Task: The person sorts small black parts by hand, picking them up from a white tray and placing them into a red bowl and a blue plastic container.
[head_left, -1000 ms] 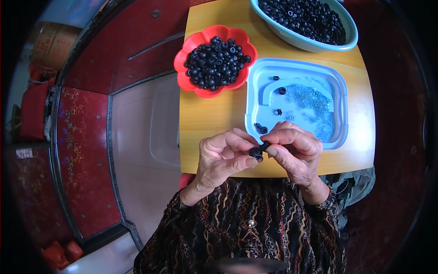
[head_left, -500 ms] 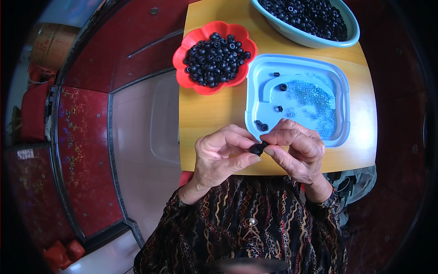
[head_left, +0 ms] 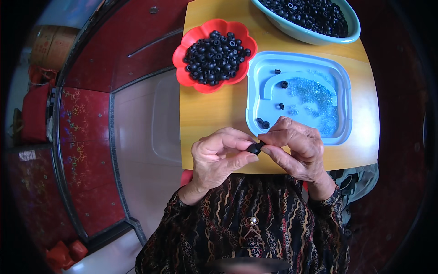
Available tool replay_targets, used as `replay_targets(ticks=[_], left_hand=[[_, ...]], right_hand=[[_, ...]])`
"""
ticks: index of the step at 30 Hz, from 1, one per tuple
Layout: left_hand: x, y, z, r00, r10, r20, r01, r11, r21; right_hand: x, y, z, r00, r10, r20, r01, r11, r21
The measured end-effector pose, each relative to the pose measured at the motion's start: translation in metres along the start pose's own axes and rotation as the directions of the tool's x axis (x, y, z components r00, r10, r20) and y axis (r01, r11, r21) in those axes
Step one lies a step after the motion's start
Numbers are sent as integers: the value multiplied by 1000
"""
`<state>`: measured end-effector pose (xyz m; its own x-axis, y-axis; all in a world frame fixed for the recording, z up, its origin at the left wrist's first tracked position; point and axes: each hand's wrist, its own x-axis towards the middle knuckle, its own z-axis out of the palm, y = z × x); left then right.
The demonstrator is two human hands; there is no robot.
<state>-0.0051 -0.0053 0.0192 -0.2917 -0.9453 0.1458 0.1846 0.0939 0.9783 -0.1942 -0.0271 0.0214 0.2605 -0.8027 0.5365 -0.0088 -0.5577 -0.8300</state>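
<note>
**Left hand and right hand meeting at the table's near side**

The left hand is pinching a small rounded matte-black part between thumb and fingers. The right hand is gripping a slim black stub against it, thumb opposite forefinger. Both grips are closing down to the pieces' width. The pair is sitting beside the near-left corner of a light-blue rectangular plastic tray, above a yellow wood-grain table. Clear bluish granules are lying inside the tray; a red flower-shaped bowl is holding round black parts.
</note>
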Motion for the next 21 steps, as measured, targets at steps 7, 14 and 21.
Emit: replay_targets(ticks=[7, 14, 21], left_hand=[[-4, -1, -3, 1000, -10, -16, 10, 1000, 22], [-7, 7, -6, 998, 52, -44, -47, 994, 102], [-15, 13, -9, 992, 88, -94, -76, 989, 131]], right_hand=[[0, 1, 0, 998, 1, 63, -2, 1000, 14], [3, 0, 6, 995, -58, 81, 60, 998, -29], [10, 2, 15, 994, -50, 94, 44, 997, 62]])
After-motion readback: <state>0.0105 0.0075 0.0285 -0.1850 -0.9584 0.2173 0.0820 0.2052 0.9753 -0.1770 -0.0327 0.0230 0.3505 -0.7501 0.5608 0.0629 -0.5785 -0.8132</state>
